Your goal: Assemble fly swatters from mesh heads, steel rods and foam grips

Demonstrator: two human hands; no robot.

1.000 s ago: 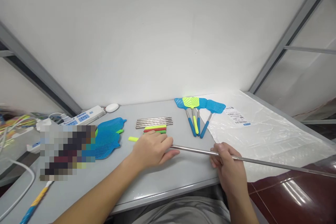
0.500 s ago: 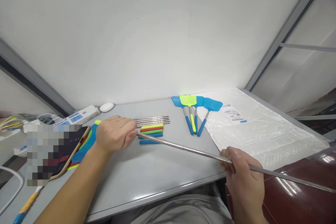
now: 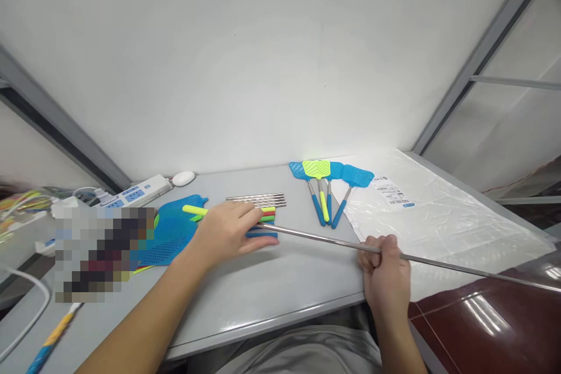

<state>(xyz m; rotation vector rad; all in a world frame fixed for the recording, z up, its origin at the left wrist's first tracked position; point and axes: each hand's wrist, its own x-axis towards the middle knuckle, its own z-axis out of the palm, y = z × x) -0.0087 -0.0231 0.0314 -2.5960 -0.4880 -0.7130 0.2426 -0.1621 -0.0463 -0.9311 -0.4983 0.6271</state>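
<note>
A long, thin metal telescopic rod [image 3: 315,238] slants down to the right and runs out of view. My left hand [image 3: 225,231] lies loosely around its upper-left end, thumb stretched out; a yellow handle [image 3: 195,210] in line with the rod sticks out behind it. Farther along, my right hand [image 3: 385,266] is closed on the rod, thumb on top. Several short metal rods [image 3: 258,198] lie just beyond my left hand. Beside them are coloured handle sleeves [image 3: 265,234], partly hidden by that hand. Blue fly-swatter heads [image 3: 173,231] lie left of my left wrist.
Several assembled fly swatters [image 3: 324,187] lie fanned out at the back of the table. White plastic packaging [image 3: 438,234] with a label covers the right side. At left are a power strip [image 3: 140,194], a white oval object [image 3: 183,178], a cable and a pixelated patch.
My left hand has moved right along the rod and loosened, uncovering the yellow handle and swatter heads. My right hand has shifted slightly left and up on the rod.
</note>
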